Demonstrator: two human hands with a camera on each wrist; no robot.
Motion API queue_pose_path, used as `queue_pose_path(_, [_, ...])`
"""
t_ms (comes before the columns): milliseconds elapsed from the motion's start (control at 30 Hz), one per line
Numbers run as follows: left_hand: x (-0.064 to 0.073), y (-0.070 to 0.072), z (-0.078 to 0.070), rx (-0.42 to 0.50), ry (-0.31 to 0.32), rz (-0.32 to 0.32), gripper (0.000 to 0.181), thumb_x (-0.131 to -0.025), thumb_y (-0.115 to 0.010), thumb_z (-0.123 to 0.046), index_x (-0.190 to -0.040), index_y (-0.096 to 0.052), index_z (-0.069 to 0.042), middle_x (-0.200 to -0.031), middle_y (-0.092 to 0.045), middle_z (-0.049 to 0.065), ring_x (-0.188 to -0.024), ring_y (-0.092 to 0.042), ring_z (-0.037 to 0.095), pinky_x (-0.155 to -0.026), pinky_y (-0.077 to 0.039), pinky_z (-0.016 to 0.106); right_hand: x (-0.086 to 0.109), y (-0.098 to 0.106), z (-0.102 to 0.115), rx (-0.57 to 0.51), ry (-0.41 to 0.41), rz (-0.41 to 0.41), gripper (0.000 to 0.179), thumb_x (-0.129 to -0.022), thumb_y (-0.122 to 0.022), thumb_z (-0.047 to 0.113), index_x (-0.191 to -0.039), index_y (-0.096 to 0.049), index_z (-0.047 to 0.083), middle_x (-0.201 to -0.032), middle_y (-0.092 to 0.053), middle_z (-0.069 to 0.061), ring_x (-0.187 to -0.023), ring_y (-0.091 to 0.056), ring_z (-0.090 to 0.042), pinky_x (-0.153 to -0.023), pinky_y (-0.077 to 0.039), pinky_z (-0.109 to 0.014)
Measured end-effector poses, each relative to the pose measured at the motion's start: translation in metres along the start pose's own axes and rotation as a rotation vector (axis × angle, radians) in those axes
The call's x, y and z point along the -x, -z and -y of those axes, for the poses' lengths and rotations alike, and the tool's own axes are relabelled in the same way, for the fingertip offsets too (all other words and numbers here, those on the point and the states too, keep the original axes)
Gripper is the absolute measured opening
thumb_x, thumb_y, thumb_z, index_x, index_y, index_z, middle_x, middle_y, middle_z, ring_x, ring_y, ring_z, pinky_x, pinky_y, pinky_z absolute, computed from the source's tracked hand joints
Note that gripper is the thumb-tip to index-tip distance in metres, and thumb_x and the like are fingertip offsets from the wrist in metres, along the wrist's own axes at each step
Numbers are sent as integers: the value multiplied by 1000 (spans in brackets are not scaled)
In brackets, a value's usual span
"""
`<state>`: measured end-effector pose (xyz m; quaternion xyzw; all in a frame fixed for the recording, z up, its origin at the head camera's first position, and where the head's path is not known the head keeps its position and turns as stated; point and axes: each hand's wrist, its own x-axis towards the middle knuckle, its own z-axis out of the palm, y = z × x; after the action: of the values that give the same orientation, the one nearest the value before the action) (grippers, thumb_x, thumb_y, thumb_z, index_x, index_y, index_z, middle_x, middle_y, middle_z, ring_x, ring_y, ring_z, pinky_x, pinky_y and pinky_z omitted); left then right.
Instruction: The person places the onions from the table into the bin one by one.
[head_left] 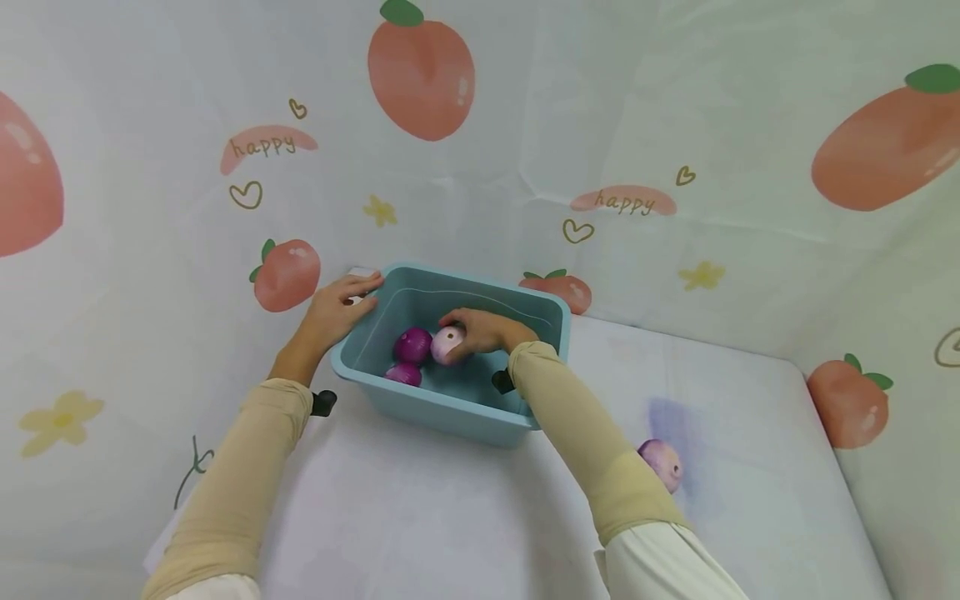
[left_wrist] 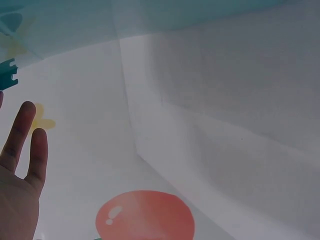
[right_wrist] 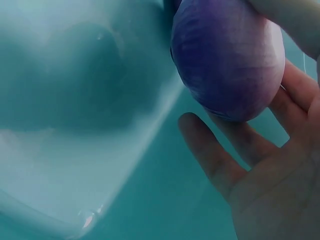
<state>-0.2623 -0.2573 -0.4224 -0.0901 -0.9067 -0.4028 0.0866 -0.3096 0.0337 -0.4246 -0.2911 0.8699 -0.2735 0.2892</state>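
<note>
A blue plastic basin (head_left: 450, 421) stands on the white surface. Inside it, my right hand (head_left: 486, 330) grips a pale purple onion (head_left: 447, 344), thumb on one side and fingers on the other. The right wrist view shows this onion (right_wrist: 227, 60) close up, darker purple on one side, with the little finger of my right hand (right_wrist: 275, 185) held away from it. Two darker purple onions, one (head_left: 413, 345) behind the other (head_left: 404, 374), lie to its left. At the basin's left rim, my left hand (head_left: 333, 310) rests its extended fingers; in the left wrist view, fingers of my left hand (left_wrist: 22, 165) are straight.
Another pale purple onion (head_left: 663, 465) lies on the white surface right of the basin, partly behind my right forearm, beside a bluish smudge (head_left: 671, 417). A white cloth (head_left: 480, 192) printed with fruit, hearts and flowers rises close behind the basin.
</note>
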Motion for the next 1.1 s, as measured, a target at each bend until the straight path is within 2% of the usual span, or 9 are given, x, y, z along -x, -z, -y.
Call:
queue_pose_path(200, [-1, -1, 1, 7, 8, 4, 42, -101, -62, -29, -143, -61, -21, -154, -55, 5, -142, -50, 34, -107, -44, 58, 0, -1, -2, -9, 4, 9, 75, -88, -79, 32, -153, -45, 16, -153, -47, -7, -133, -49, -27, -114, -44, -44])
queue_pose_path(433, [0, -1, 2, 15, 14, 8, 43, -101, -62, -29, -143, -61, -22, -154, -55, 4, -143, -49, 34, -108, -43, 60, 1, -2, -2, 14, -28, 64, 84, -87, -79, 39, -158, -37, 21, -162, -37, -10, -147, -37, -30, -121, -36, -51])
queue_pose_path(633, [2, -1, 1, 18, 12, 4, 43, -101, -63, -26, -143, -61, -20, -154, -55, 5, -142, -49, 34, -108, -44, 60, 3, -2, 0, 35, -36, 82, 81, -89, -77, 41, -158, -38, 22, -163, -36, -10, -151, -33, -31, -123, -32, -53])
queue_pose_path(900, [4, -2, 1, 20, 12, 8, 42, -101, -62, -27, -143, -61, -19, -153, -55, 5, -142, -50, 34, -108, -44, 58, 4, 1, 2, 43, -26, 60, 76, -89, -75, 43, -154, -44, 21, -160, -42, -9, -147, -39, -30, -121, -35, -53])
queue_pose_path(1100, [1, 0, 0, 14, 9, 2, 42, -101, -62, -26, -142, -62, -19, -153, -56, 6, -142, -50, 35, -107, -44, 58, 10, 11, 15, 0, 56, 6, 71, -91, -72, 46, -152, -47, 20, -158, -45, -9, -147, -42, -32, -120, -38, -51])
